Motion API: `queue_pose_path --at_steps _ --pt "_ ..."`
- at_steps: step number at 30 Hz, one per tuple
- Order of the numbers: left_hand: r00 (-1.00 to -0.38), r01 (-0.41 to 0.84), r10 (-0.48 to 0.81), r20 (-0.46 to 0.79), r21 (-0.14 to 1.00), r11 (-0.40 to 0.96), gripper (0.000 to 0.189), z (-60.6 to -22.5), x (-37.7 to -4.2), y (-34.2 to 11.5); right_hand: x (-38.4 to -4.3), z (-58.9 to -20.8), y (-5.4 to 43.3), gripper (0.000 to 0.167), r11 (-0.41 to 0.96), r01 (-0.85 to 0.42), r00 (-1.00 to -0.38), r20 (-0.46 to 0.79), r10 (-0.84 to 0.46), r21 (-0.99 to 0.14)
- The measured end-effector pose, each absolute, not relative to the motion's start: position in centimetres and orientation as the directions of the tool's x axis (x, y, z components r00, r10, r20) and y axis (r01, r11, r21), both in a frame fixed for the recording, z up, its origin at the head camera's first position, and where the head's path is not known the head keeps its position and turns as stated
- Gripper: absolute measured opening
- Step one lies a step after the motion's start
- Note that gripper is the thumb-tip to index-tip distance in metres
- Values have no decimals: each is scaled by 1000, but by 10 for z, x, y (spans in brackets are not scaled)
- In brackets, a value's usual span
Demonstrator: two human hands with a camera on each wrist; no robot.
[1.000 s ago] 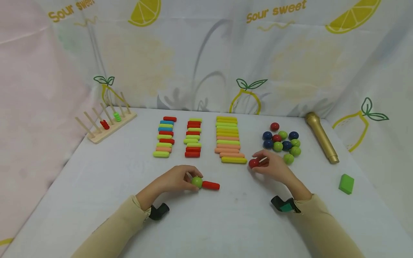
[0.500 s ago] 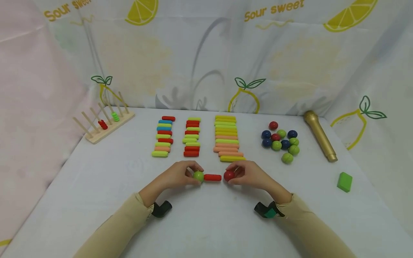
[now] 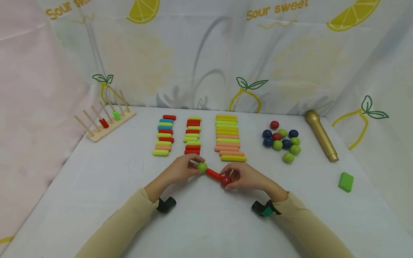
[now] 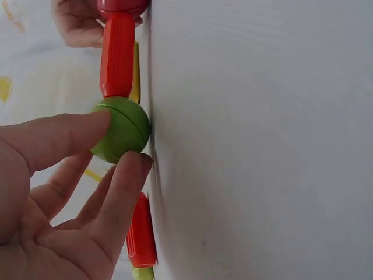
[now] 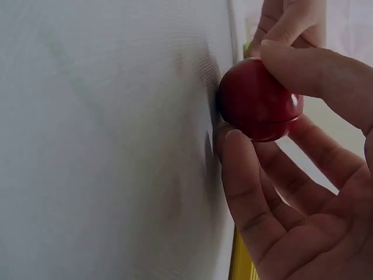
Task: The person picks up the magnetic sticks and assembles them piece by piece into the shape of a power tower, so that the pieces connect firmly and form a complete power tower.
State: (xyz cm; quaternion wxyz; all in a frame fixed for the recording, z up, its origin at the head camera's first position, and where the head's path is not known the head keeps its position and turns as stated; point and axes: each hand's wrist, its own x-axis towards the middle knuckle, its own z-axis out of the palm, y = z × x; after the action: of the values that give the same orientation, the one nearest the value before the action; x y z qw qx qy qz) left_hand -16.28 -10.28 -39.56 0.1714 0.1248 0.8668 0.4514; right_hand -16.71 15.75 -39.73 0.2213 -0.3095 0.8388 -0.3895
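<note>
My left hand [image 3: 183,167] pinches a green ball [image 4: 123,129] between thumb and fingers. A red ridged stick [image 4: 118,55] runs from that ball to a glossy red ball [image 5: 259,99], its two ends right at the balls. With thumb and fingertips my right hand [image 3: 246,176] pinches the red ball, which has a groove around it. In the head view the joined row slants, green end farther from me and red end nearer. The stick is hidden behind the red ball in the right wrist view.
Behind the hands lie three columns of coloured sticks [image 3: 227,137]. Several red, blue and green balls [image 3: 277,144] are grouped at right, beside a gold microphone [image 3: 321,136] and a green block [image 3: 346,182]. A wooden peg rack [image 3: 111,126] with beads stands at the back left.
My right hand has brought the red ball leftward to the stick's free end. My left hand has moved away from me with the green ball, and the stick now slants.
</note>
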Motion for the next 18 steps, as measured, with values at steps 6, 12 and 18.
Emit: queue_pose_path --at_steps 6,12,18 --pt "-942 41 293 -165 809 587 26 -391 -168 -110 -167 -398 160 29 487 -319 -706 -140 -695 -813" --pt "-979 61 188 -85 749 660 31 -389 -176 -124 -165 -400 162 28 514 -297 -738 -148 -658 -804" --pt "-966 112 239 -98 674 730 32 -391 -188 -121 -164 -400 164 29 518 -273 -746 -161 -646 -811"
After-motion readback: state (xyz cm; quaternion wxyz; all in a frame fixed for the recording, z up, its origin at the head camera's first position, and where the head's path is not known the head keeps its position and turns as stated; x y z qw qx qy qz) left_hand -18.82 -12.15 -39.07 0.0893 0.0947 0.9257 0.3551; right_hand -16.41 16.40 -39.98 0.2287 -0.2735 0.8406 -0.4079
